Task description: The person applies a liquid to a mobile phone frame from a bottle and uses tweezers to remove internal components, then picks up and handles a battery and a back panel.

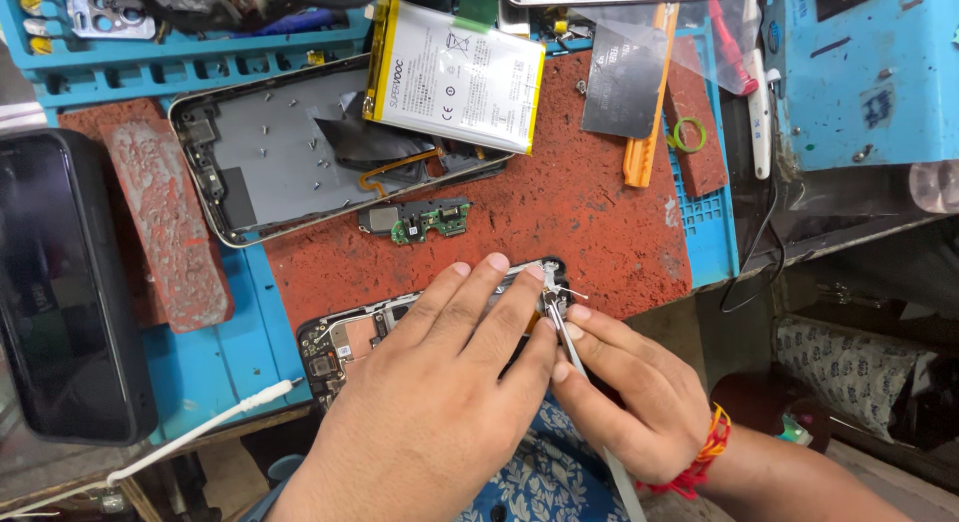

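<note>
Gripping tweezers (567, 334) in right hand (629, 397), tips pointing up-left.

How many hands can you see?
2. The left hand lies flat on the opened phone at the bottom. The right hand is beside it, pinching tweezers at the phone's corner. No other hands show.

The left hand (440, 382) hides most of the opened phone (345, 342) (tweezer tips too small).
</note>
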